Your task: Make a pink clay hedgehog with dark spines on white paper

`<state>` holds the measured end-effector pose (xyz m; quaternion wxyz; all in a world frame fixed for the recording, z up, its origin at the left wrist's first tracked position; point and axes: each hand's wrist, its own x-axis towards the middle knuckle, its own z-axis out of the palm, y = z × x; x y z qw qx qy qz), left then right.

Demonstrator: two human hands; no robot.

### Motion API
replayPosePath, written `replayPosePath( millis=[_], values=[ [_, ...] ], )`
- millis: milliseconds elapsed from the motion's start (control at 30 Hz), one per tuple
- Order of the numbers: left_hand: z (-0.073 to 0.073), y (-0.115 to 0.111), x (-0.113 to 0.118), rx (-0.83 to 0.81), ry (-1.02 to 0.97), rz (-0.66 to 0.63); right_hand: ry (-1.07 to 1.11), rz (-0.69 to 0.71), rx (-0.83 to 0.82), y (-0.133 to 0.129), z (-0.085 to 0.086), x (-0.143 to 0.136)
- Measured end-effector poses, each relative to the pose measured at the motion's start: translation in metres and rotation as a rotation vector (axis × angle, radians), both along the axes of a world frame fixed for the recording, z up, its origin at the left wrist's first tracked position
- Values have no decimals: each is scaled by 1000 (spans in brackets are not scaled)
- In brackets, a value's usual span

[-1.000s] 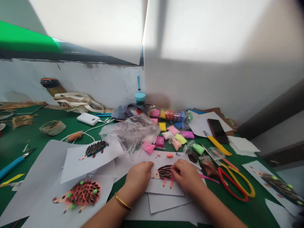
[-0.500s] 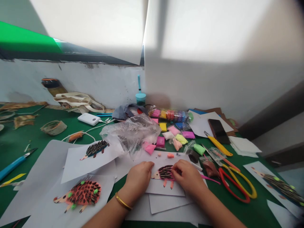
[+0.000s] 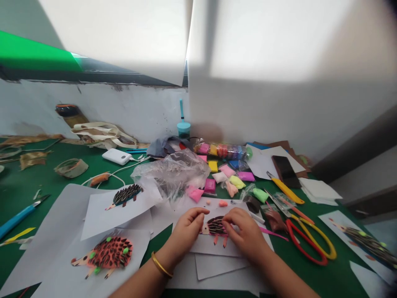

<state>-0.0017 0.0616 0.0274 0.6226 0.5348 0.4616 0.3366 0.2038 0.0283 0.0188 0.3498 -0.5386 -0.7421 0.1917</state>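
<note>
A small hedgehog figure (image 3: pixel 216 225) with dark seed-like spines and pink legs lies on white paper (image 3: pixel 214 248) in front of me. At its head end is my left hand (image 3: pixel 187 231), thumb and forefinger slightly apart, with nothing visible between them. My right hand (image 3: pixel 243 234) bends over the rear of its back, thumb and fingertips close together. Whatever those fingertips hold, if anything, is hidden. Small orange clay pieces (image 3: pixel 223 203) lie just above the hedgehog. A gold bangle (image 3: pixel 161 265) circles my left wrist.
Left are a larger pink hedgehog (image 3: pixel 108 254) and a dark one (image 3: pixel 127 194) on paper. Several clay packets (image 3: pixel 237 182) and a clear plastic bag (image 3: pixel 173 169) lie behind. Right are scissors (image 3: pixel 305 244), a yellow cutter (image 3: pixel 287 189), a phone (image 3: pixel 285 171) and another hedgehog (image 3: pixel 362 236).
My left thumb and forefinger have parted slightly, and that hand has turned a little over the hedgehog's head. My right fingertips have shifted slightly left along its back.
</note>
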Motion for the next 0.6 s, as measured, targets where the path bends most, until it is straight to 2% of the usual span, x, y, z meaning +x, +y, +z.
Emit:
replayPosePath(
  millis=[100,200,433,600],
  values=[
    [6,-7,5,-347,-321,-68,43,72,76,-6,4,-9],
    [8,-12,9,-440,-434,-134,57,142,120,-13,7,-17],
    [2,-15,13,-323,-319,-218,66,159,144,-17,10,-21],
    [11,-17,12,-140,-214,-271,86,172,53,-17,13,-23]
  ],
)
